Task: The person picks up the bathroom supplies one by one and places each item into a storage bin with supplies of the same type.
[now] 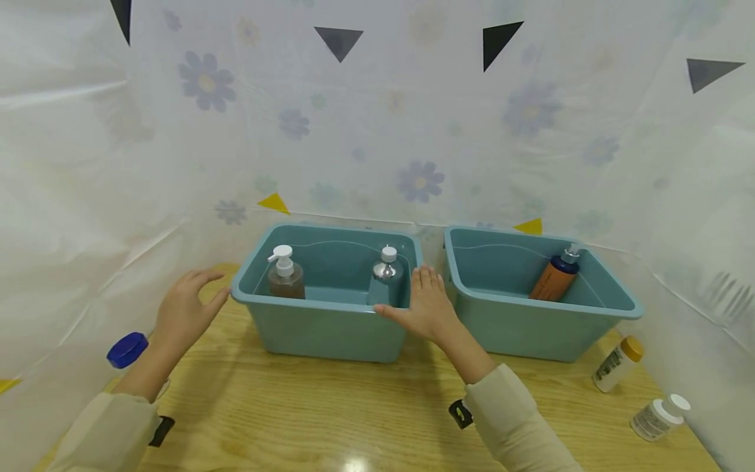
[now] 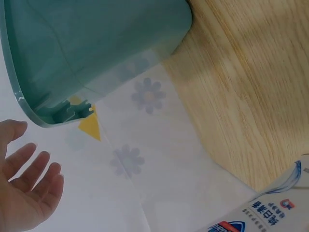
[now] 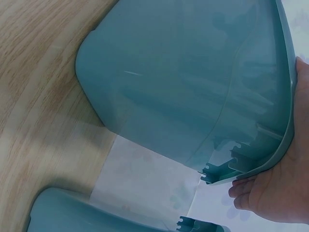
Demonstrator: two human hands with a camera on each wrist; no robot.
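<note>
My right hand (image 1: 429, 307) rests at the front right corner of the left blue-green plastic bin (image 1: 330, 331), thumb along the front rim and fingers laid over the right side. In the right wrist view that hand (image 3: 280, 191) lies against the outside of the bin's rim. Beside the front left corner is my left hand (image 1: 187, 311), its fingers loosely bent and holding nothing. The left wrist view shows a small gap between this hand (image 2: 31, 186) and the bin. Inside the bin stand a brown pump bottle (image 1: 286, 280) and a clear bottle with a white cap (image 1: 386, 278).
A second blue-green bin (image 1: 519, 328) stands to the right, with an orange pump bottle (image 1: 553, 278) leaning inside. Two small white bottles, one orange-capped (image 1: 618, 364) and one white-capped (image 1: 659, 417), are at the table's right. A blue-capped bottle (image 1: 128, 349) is partly hidden behind my left forearm.
</note>
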